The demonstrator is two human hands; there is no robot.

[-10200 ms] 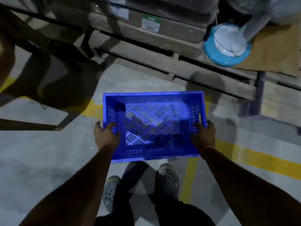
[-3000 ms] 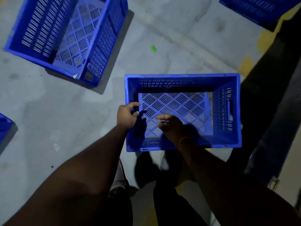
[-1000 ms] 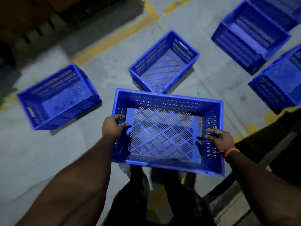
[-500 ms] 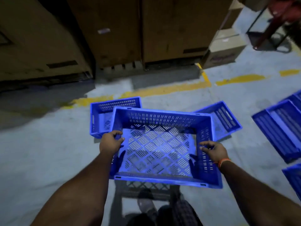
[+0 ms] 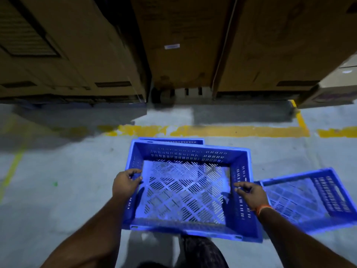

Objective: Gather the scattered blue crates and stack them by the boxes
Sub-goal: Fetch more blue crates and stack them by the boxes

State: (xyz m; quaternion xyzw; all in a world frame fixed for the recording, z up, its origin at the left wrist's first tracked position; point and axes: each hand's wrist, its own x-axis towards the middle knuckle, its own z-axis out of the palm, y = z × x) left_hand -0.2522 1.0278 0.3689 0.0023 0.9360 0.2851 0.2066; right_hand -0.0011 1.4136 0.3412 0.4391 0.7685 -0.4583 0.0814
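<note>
Both hands on the carried crate (image 5: 190, 187) at centre view: left hand (image 5: 125, 183) curled over the rim at 9 o'clock, right hand (image 5: 251, 193) hooked over the rim at 3 o'clock. Half a second ago the floor crate (image 5: 172, 140) showed plainly at 10 o'clock; now only its far rim peeks out at 12, so the carried one looks lined up above it. The cardboard boxes (image 5: 183, 45) loom larger at 12, past the yellow line (image 5: 231, 130). Another crate (image 5: 309, 198) lies at 3 o'clock, still to collect. Next, I'd judge, comes lowering it to nest
</note>
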